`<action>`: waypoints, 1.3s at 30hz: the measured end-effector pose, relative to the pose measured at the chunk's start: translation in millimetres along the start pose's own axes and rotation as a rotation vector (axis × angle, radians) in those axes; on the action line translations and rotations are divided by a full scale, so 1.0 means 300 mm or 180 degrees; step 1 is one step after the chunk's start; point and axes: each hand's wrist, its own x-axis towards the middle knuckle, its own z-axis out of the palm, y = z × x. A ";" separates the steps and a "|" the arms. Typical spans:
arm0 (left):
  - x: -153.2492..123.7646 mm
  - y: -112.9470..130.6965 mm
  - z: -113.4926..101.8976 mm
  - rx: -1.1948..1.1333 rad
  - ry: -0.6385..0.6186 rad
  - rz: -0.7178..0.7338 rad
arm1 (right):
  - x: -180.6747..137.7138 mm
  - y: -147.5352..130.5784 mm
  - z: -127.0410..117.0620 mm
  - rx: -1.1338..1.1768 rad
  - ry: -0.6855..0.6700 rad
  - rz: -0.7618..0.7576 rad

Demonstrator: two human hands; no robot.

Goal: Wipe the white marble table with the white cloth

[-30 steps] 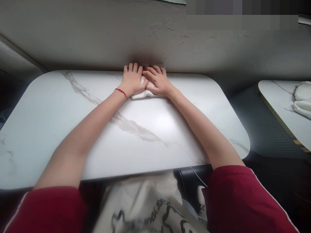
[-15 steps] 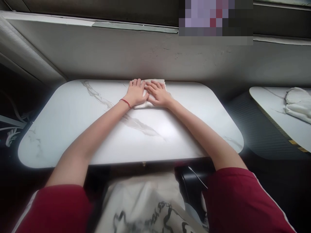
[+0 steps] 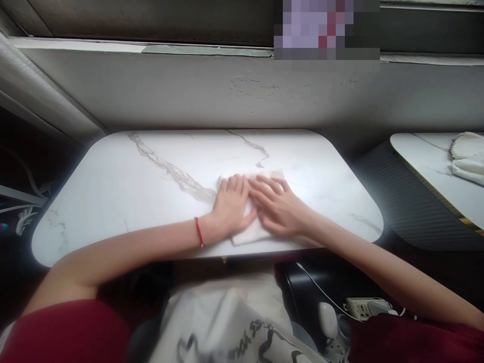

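Observation:
Beneath both palms lies a folded white cloth (image 3: 247, 236), flat on the white marbled tabletop (image 3: 159, 212) close to its front edge. My left hand (image 3: 230, 204) presses on the cloth's left part, fingers stretched out and pointing away from me; a red string bracelet circles that wrist. Over the cloth's right part rests my right hand (image 3: 280, 204), its fingers spread and slanting to the left. The fingertips of the two hands nearly meet in the middle. Much of the cloth is hidden under them, and its edges look slightly blurred.
Behind the table rises a grey wall (image 3: 181, 91). To the right, past a gap, a second marbled table (image 3: 423, 151) holds a crumpled white cloth (image 3: 469, 156). Below the front edge are a power strip (image 3: 365, 307) and a white cable (image 3: 319, 287).
Both hands have drawn the cloth from the table's back edge toward me and slightly right, near the front edge. My elbows now bend outward more.

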 end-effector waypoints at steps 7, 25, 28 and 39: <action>0.023 0.097 -0.010 0.0054 -0.0126 0.0443 | -0.126 -0.073 0.008 -0.0242 0.0256 0.0676; 0.658 0.164 0.045 -0.0429 0.0276 0.0067 | -0.021 0.593 0.044 0.0074 0.0692 0.1111; 0.724 0.182 0.055 -0.0516 0.0326 -0.0038 | -0.004 0.656 0.041 0.0198 0.0756 0.1258; 0.928 0.194 0.114 -0.1044 0.0645 0.0205 | -0.029 0.791 0.007 0.0208 0.0617 0.1590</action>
